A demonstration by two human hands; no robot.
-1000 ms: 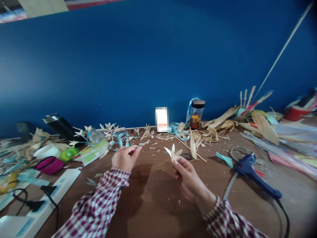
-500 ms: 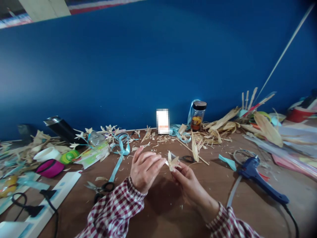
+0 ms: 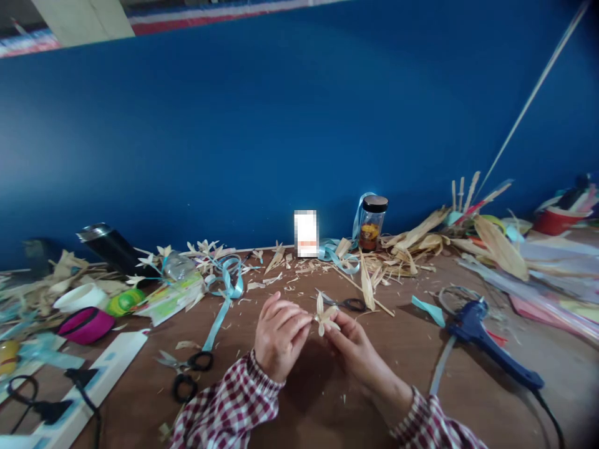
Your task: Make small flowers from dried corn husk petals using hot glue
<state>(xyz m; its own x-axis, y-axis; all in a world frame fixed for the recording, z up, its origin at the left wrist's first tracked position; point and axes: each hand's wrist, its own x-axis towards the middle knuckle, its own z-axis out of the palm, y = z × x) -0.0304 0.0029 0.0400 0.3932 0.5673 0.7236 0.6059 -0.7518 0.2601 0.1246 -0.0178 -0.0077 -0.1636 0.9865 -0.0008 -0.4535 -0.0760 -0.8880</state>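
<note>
Between my two hands is a small pale flower of corn husk [image 3: 322, 317] with several pointed petals spread apart. My right hand [image 3: 355, 349] pinches it from the right between thumb and fingers. From the left, my left hand [image 3: 281, 337] has its fingertips closed together at the edge of a petal; its thumb is partly hidden. Just behind the flower lies a pair of dark-handled scissors [image 3: 352, 304]. Another pair of scissors with black handles [image 3: 189, 368] rests to the left of my left sleeve.
A blue glue gun [image 3: 491, 343] lies at right with its cord. Dried husks [image 3: 416, 240], a lidded jar [image 3: 373, 224] and light blue ribbon [image 3: 227, 290] line the back. At left are finished husk flowers [image 3: 156, 259], a black flask [image 3: 110, 249] and a white power strip [image 3: 110, 358].
Both hands have come slightly lower with the flower, which now turns its spread petals more towards me. The scissors at left and those behind the flower show more fully.
</note>
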